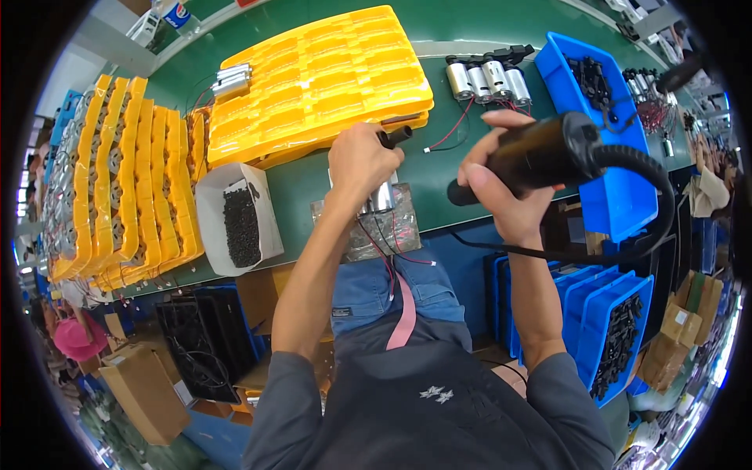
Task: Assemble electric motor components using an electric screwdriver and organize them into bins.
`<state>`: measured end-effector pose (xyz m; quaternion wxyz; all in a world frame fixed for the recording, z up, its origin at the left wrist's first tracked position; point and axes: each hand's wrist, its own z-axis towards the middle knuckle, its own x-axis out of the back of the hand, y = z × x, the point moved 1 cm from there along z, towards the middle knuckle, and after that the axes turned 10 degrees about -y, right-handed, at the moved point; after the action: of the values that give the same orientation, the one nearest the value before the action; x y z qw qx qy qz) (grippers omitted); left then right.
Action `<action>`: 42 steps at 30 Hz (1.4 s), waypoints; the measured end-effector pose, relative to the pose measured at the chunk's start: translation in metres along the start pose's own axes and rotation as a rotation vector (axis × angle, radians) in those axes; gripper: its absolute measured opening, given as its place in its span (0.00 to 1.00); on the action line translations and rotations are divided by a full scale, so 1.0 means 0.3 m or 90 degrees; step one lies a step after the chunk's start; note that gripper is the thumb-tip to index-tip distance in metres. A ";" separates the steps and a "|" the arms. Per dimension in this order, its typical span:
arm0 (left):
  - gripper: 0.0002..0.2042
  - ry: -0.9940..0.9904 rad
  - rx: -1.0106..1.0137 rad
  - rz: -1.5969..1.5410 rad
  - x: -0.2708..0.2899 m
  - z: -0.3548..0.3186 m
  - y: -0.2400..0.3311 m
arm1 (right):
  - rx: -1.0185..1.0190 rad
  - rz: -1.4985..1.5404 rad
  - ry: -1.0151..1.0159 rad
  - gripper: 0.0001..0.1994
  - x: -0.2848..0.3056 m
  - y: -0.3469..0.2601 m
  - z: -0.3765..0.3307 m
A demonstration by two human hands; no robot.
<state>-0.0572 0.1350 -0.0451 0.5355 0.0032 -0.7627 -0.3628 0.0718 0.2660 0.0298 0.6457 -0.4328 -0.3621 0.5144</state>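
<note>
My left hand (362,163) grips a small silver cylindrical motor (383,196) with red and black wires, held upright over a shiny jig (392,229) at the table's near edge. A black cap (394,137) sticks out above my fingers. My right hand (501,188) is closed around a black powered screwdriver (548,150), held level to the right of the motor, its cable looping down to the right. The tool's tip is apart from the motor.
A stack of yellow moulded trays (329,78) lies behind my hands, with more yellow trays (125,188) on the left. A white box of small black parts (239,219) stands near left. Finished motors (486,78) and a blue bin (619,180) lie at the right.
</note>
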 end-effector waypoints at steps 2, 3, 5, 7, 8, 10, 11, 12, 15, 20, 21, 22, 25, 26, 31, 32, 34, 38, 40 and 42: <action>0.16 0.024 -0.014 -0.109 0.008 -0.001 -0.004 | -0.006 0.020 0.002 0.28 -0.022 0.004 0.019; 0.14 0.037 -0.022 -0.162 0.014 -0.002 -0.009 | -0.005 0.019 0.006 0.28 -0.032 0.010 0.028; 0.13 0.052 -0.028 -0.300 0.016 -0.006 -0.035 | 0.065 0.023 0.011 0.31 -0.052 0.021 0.041; 0.11 0.080 -0.034 -0.582 0.014 -0.010 -0.072 | 0.104 0.019 0.021 0.32 -0.063 0.021 0.049; 0.11 0.077 -0.040 -0.582 0.016 -0.016 -0.085 | 0.112 0.003 0.023 0.35 -0.067 0.017 0.051; 0.10 0.118 -0.100 -0.737 0.020 -0.023 -0.101 | 0.133 -0.034 0.033 0.39 -0.063 0.005 0.052; 0.11 0.133 -0.133 -0.814 0.023 -0.026 -0.105 | 0.140 -0.043 0.042 0.39 -0.057 0.003 0.048; 0.11 0.118 -0.147 -0.866 0.032 -0.039 -0.114 | 0.127 -0.019 0.032 0.40 -0.052 0.006 0.042; 0.10 0.055 -0.187 -1.068 0.036 -0.064 -0.158 | 0.122 0.018 0.037 0.44 -0.019 0.002 0.032; 0.11 -0.043 -0.420 -1.150 0.151 -0.132 -0.089 | 0.046 0.052 0.053 0.44 0.023 -0.053 -0.059; 0.11 -0.042 -0.424 -1.148 0.190 -0.131 -0.030 | 0.021 0.047 0.046 0.43 0.055 -0.068 -0.089; 0.11 -0.006 -0.377 -1.113 0.228 -0.111 0.039 | -0.006 0.042 0.038 0.43 0.087 -0.084 -0.119; 0.10 0.103 -0.340 -0.991 0.276 0.024 0.206 | -0.009 -0.041 0.140 0.38 0.172 -0.153 -0.202; 0.10 0.102 -0.344 -0.959 0.273 0.093 0.262 | -0.009 -0.067 0.174 0.37 0.201 -0.163 -0.218; 0.09 0.075 -0.334 -0.662 0.140 0.427 0.417 | -0.020 -0.136 0.223 0.35 0.300 -0.202 -0.266; 0.08 0.059 -0.305 -0.628 0.083 0.501 0.416 | -0.041 -0.150 0.214 0.34 0.313 -0.211 -0.272; 0.07 0.046 -0.278 -0.590 0.008 0.584 0.414 | -0.083 -0.171 0.198 0.34 0.328 -0.231 -0.279; 0.11 0.075 -0.188 -0.337 -0.093 0.662 0.454 | -0.147 -0.090 0.164 0.32 0.315 -0.240 -0.254; 0.14 0.105 -0.148 -0.217 -0.121 0.671 0.474 | -0.154 -0.089 0.123 0.33 0.317 -0.227 -0.240; 0.16 0.124 -0.119 -0.159 -0.129 0.688 0.470 | -0.172 -0.083 0.038 0.36 0.307 -0.203 -0.217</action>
<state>-0.1556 0.3677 -0.0318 0.5555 0.0835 -0.6637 -0.4939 0.1718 0.3380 0.0649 0.6243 -0.5065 -0.4359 0.4046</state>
